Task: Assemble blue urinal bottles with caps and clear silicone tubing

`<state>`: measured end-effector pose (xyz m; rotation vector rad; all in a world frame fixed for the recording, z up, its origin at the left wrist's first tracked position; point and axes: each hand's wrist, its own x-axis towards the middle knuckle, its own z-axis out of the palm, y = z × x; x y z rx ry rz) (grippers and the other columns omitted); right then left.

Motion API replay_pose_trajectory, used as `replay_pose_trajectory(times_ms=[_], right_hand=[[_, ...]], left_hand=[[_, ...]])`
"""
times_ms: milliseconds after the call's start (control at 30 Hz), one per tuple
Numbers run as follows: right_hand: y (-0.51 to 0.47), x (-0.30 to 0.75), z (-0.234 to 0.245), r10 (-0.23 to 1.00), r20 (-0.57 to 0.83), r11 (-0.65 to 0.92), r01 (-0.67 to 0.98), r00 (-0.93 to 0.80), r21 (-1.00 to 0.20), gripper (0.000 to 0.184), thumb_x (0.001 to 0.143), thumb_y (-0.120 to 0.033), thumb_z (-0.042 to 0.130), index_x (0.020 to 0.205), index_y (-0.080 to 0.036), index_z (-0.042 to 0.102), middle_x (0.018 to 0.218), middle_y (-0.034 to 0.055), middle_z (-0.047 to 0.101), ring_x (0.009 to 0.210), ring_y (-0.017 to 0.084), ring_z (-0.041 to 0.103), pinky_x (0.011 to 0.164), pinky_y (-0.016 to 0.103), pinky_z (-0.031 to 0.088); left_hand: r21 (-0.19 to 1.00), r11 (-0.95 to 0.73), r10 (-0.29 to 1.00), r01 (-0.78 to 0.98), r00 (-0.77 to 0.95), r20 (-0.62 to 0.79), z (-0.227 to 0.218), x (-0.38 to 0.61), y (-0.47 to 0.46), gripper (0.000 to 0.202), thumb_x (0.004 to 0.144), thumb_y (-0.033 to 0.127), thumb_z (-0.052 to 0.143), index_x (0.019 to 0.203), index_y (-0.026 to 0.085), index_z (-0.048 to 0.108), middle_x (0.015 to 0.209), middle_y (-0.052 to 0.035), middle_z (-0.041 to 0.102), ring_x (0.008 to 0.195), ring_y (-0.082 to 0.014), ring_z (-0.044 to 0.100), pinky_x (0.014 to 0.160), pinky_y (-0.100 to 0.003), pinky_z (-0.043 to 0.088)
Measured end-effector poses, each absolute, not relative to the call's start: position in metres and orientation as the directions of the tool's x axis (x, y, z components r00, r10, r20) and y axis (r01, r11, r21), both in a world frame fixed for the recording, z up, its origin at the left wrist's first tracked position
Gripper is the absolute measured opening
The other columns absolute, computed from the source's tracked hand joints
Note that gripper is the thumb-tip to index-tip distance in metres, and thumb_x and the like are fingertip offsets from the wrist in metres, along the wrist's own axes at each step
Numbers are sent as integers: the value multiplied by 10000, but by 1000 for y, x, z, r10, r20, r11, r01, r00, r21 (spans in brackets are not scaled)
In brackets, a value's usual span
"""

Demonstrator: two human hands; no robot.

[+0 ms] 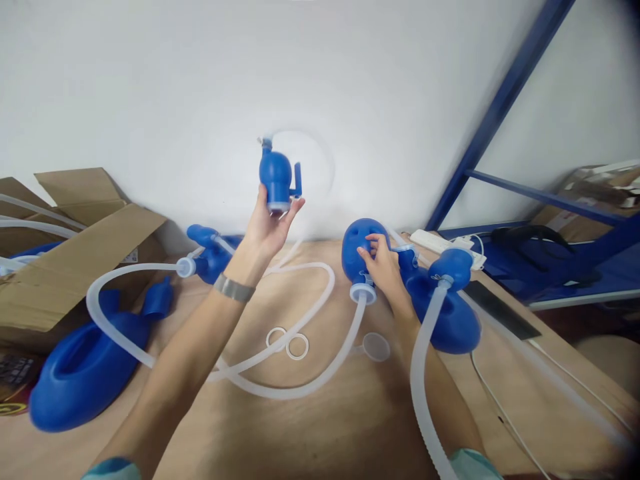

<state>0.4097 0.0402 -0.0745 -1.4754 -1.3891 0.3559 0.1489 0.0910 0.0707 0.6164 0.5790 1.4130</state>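
My left hand (269, 223) is raised above the table, fingers closed round the base of a small blue bulb-shaped piece (275, 177) with a clear tube (320, 153) looping off its top. My right hand (381, 261) grips a rounded blue cup-like piece (356, 245) with holes in it. A white collar (363, 293) sits at that piece's lower end, and a translucent hose (320, 373) runs from the collar across the wooden table (320, 427).
Large blue vessels lie at left (85, 373) and right (450, 313), each with hoses. Two white rings (289, 343) and a clear cap (376, 347) rest on the table. An open cardboard box (65, 253) is at left, a white power strip (440, 241) and blue shelving (500, 107) at right.
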Motion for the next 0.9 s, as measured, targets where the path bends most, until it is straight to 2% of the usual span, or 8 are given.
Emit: replay_pose_trajectory(times_ms=[133, 233, 300, 367, 433, 667, 800, 900], right_hand=[[50, 420, -87, 924, 307, 217, 349, 229, -912, 492, 837, -532, 722, 1216, -259, 568, 1119, 95, 747, 954, 272, 707, 909, 446, 548], [56, 423, -95, 942, 276, 218, 276, 192, -936, 548, 799, -585, 731, 1199, -265, 534, 1042, 57, 739, 866, 237, 699, 818, 406, 555], [60, 425, -102, 945, 260, 211, 240, 196, -948, 573, 762, -601, 763, 1167, -269, 528, 1024, 37, 731, 855, 221, 695, 807, 391, 556], [64, 426, -109, 951, 235, 195, 199, 203, -960, 598, 721, -610, 798, 1136, -269, 535, 1000, 26, 727, 863, 219, 700, 803, 386, 565], [68, 427, -115, 958, 202, 172, 153, 205, -973, 616, 693, -619, 819, 1123, -263, 558, 983, 31, 738, 877, 228, 719, 798, 387, 580], [78, 428, -125, 977, 122, 116, 41, 175, -992, 670, 614, -646, 890, 1098, -212, 729, 913, 93, 811, 887, 308, 775, 770, 435, 637], [79, 423, -126, 973, 138, 130, 52, 183, -990, 602, 608, -638, 914, 987, -185, 798, 895, 101, 819, 969, 356, 773, 896, 504, 636], [77, 417, -127, 980, 158, 151, 67, 120, -986, 511, 618, -613, 925, 902, -203, 815, 909, 77, 824, 1022, 345, 763, 1000, 522, 613]], left_hand=[[714, -51, 971, -698, 132, 198, 108, 165, 126, 481, 1099, 548, 473, 1377, 168, 572, 1217, -104, 627, 1241, -226, 695, 971, -319, 645], [822, -209, 951, -529, 86, 298, 107, 171, 134, 415, 1050, 545, 589, 1259, 186, 571, 1067, -52, 650, 1035, -190, 753, 956, -363, 654], [942, -227, 966, -246, 67, 251, 88, 172, 131, 427, 947, 517, 764, 1142, 203, 550, 899, -6, 648, 809, -153, 740, 857, -352, 681], [989, -148, 986, 22, 79, 146, 62, 171, 124, 469, 879, 510, 842, 1060, 214, 526, 781, 25, 624, 662, -131, 694, 735, -320, 681], [989, -77, 992, 124, 108, 64, 35, 168, 117, 492, 855, 531, 859, 1019, 212, 523, 720, 30, 614, 588, -136, 671, 647, -306, 662], [974, 92, 948, 206, 280, -149, -23, 169, 102, 583, 748, 636, 902, 958, 189, 594, 741, -34, 683, 579, -192, 715, 594, -304, 630], [969, 150, 929, 197, 308, -206, -37, 180, 107, 606, 783, 688, 847, 987, 172, 604, 833, -62, 709, 616, -193, 729, 625, -308, 640], [968, 171, 932, 182, 290, -219, -42, 194, 116, 662, 789, 671, 852, 1122, 151, 612, 974, -106, 731, 668, -195, 734, 631, -301, 638]])
